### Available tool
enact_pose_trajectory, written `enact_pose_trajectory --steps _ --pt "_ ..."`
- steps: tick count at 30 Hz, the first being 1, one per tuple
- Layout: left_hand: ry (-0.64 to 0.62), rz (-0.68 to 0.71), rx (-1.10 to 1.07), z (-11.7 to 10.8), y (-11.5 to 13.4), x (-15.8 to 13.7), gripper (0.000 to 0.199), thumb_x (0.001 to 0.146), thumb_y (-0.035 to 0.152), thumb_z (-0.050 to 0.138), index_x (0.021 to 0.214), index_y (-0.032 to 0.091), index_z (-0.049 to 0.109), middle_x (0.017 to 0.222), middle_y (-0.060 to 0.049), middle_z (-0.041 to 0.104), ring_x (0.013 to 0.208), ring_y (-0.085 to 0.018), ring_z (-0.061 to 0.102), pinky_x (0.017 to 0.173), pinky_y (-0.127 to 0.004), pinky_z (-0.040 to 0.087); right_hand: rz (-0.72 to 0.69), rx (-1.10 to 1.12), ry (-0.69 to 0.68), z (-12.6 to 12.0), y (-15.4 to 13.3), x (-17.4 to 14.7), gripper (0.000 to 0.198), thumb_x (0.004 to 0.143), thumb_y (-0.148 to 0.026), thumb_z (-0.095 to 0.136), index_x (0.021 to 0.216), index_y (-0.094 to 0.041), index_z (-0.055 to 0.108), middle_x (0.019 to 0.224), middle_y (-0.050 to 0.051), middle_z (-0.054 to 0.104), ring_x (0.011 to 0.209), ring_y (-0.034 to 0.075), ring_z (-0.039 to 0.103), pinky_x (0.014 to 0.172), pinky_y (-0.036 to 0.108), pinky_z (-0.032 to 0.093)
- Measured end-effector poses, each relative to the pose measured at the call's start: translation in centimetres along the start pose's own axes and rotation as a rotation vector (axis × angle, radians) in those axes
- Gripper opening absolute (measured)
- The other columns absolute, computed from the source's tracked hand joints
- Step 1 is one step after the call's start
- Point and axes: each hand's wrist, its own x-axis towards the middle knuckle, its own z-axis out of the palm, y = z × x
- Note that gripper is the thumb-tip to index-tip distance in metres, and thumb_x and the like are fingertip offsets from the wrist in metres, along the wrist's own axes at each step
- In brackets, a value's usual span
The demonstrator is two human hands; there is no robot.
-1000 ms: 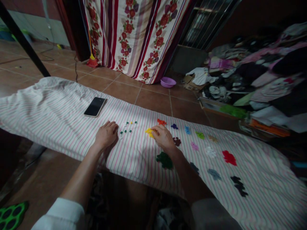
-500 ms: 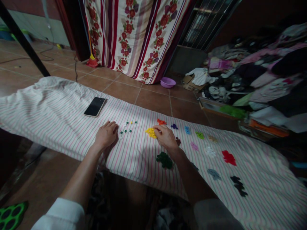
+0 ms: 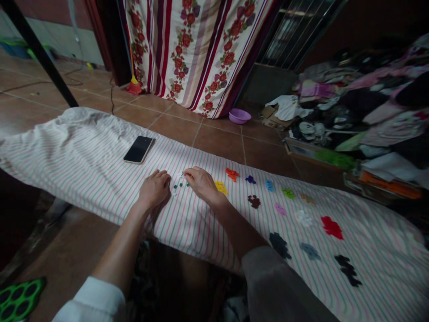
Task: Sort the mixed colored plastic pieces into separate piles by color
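My right hand (image 3: 200,182) has its thumb and fingers pinched together over a small group of green pieces (image 3: 181,184) on the striped cloth (image 3: 197,223). Whatever sits in that pinch is too small to make out. Just left of the group, my left hand (image 3: 154,188) rests on the cloth with its fingers lying down, slightly bent. A pile of small yellow pieces (image 3: 220,187) is partly covered by the right hand. Beyond it lie orange pieces (image 3: 232,174), dark purple pieces (image 3: 250,179) and brown pieces (image 3: 254,201).
More colour piles spread rightward, among them red pieces (image 3: 331,227), dark grey-blue pieces (image 3: 280,245) and black pieces (image 3: 347,270). A phone (image 3: 139,150) lies at the left. Past the cloth are a purple basin (image 3: 239,116), a floral curtain (image 3: 201,53) and heaped clothes (image 3: 378,107).
My right hand has moved left from the yellow pile to the green pieces. The dark green pile is now hidden by the right arm. The view has shifted slightly; my left hand stays put.
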Motion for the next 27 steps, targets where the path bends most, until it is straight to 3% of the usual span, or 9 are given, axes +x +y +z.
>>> enact_pose_trajectory --steps 6,12,20,27 --pt "-0.003 0.017 -0.031 0.0 -0.1 0.0 0.031 0.092 0.025 0.038 0.11 0.023 0.063 0.135 -0.005 0.058 0.13 -0.023 0.049 0.109 -0.043 0.041 0.056 -0.118 -0.041 1.7 -1.4 1.2 0.013 0.091 -0.028 0.056 0.096 -0.021 0.066 0.098 0.008 0.067 0.093 0.02 0.06 0.078 0.029 0.042" --pt "-0.001 0.016 -0.016 0.0 -0.1 -0.1 0.028 0.091 0.026 0.042 0.109 0.025 0.063 0.135 -0.004 0.058 0.131 -0.023 0.048 0.11 -0.042 0.041 0.071 -0.133 -0.014 2.3 -1.4 1.3 0.013 0.09 -0.021 0.052 0.093 -0.022 0.064 0.097 0.008 0.067 0.094 0.022 0.059 0.08 0.031 0.043" --pt "-0.028 0.021 -0.007 -0.2 -0.1 0.0 0.03 0.091 0.025 0.039 0.11 0.024 0.062 0.137 -0.004 0.057 0.132 -0.023 0.047 0.11 -0.042 0.04 0.048 -0.04 0.041 1.3 -1.0 0.5 0.026 0.087 -0.014 0.049 0.107 -0.019 0.066 0.101 0.008 0.067 0.095 0.02 0.059 0.084 0.03 0.043" --pt "-0.031 0.018 0.015 -0.1 -0.2 0.0 0.031 0.091 0.026 0.038 0.111 0.023 0.062 0.137 -0.005 0.057 0.133 -0.024 0.046 0.108 -0.042 0.042 0.092 -0.002 0.117 -0.7 1.0 -1.6 0.023 0.088 -0.017 0.05 0.098 -0.019 0.07 0.095 0.006 0.066 0.091 0.018 0.06 0.083 0.028 0.044"
